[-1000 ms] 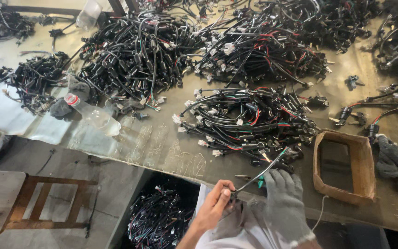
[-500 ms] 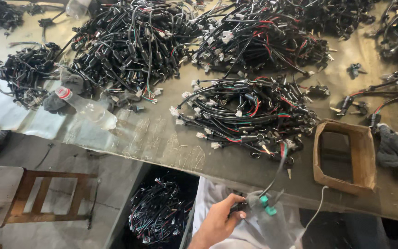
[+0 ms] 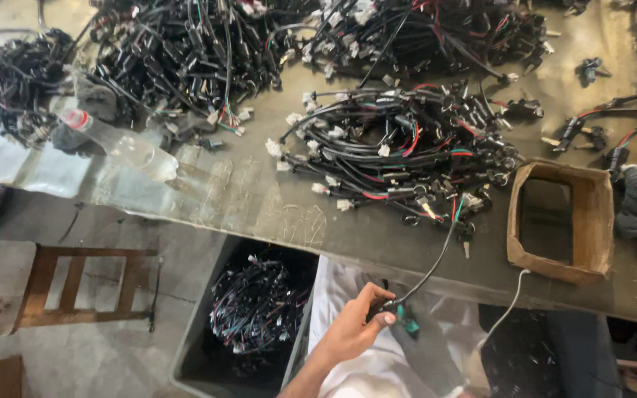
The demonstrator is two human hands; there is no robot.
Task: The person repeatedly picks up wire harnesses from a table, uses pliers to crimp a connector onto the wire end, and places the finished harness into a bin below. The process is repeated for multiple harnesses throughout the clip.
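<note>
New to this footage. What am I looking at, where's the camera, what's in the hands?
There is no machine here: a person works with two hands, and the single camera sits on their head, looking down over a workbench. The left hand is bare and pinches the end of a black cable just below the bench edge. The right hand wears a dark grey glove and meets the left at that cable end, beside a small green part. The cable runs up to a coiled wire harness bundle on the bench. Larger heaps of black harnesses fill the far side. Also on the bench: a clear plastic bottle lying down and an open cardboard box. A bin of harnesses stands on the floor below.
</note>
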